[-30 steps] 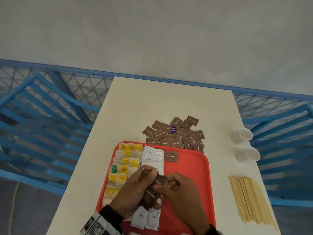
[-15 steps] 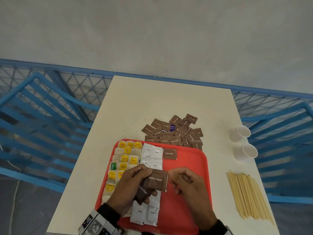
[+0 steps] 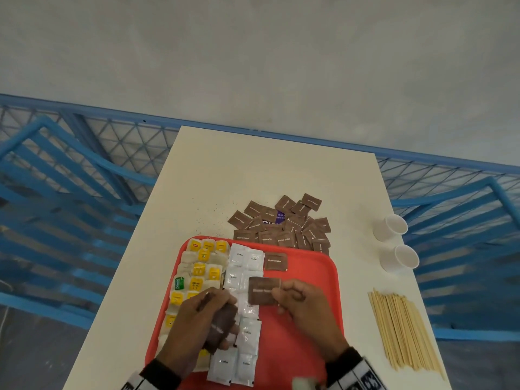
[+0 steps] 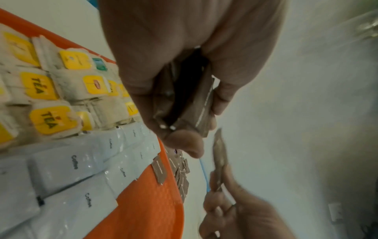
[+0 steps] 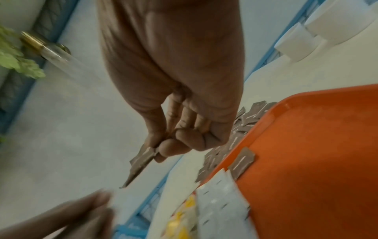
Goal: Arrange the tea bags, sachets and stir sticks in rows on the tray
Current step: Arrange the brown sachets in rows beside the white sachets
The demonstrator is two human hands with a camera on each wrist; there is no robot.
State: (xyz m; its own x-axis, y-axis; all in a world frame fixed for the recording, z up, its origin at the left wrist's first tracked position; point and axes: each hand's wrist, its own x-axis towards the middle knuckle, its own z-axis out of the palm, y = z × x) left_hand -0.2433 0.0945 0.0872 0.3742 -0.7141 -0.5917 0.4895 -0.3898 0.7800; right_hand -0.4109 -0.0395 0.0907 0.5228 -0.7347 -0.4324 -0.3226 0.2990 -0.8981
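Observation:
A red tray (image 3: 315, 271) lies at the table's near edge, with yellow-tagged tea bags (image 3: 199, 270) in rows at its left and white coffee sachets (image 3: 244, 260) beside them. One brown sugar sachet (image 3: 276, 261) lies on the tray next to the whites. My right hand (image 3: 305, 302) pinches a single brown sachet (image 3: 263, 290) above the tray, seen edge-on in the right wrist view (image 5: 141, 163). My left hand (image 3: 202, 319) grips a small stack of brown sachets (image 3: 221, 327), also in the left wrist view (image 4: 194, 103). Stir sticks (image 3: 402, 330) lie in a bundle right of the tray.
A loose heap of brown sachets (image 3: 284, 223) sits on the table just beyond the tray. Two white paper cups (image 3: 391, 228) (image 3: 401, 258) lie on their sides at the right edge. Blue metal railings (image 3: 70, 192) surround the cream table (image 3: 253, 170).
My hands have separated. The right hand has drawn one brown sachet off the stack and moved it up and right, while the left hand keeps the remaining stack lower left.

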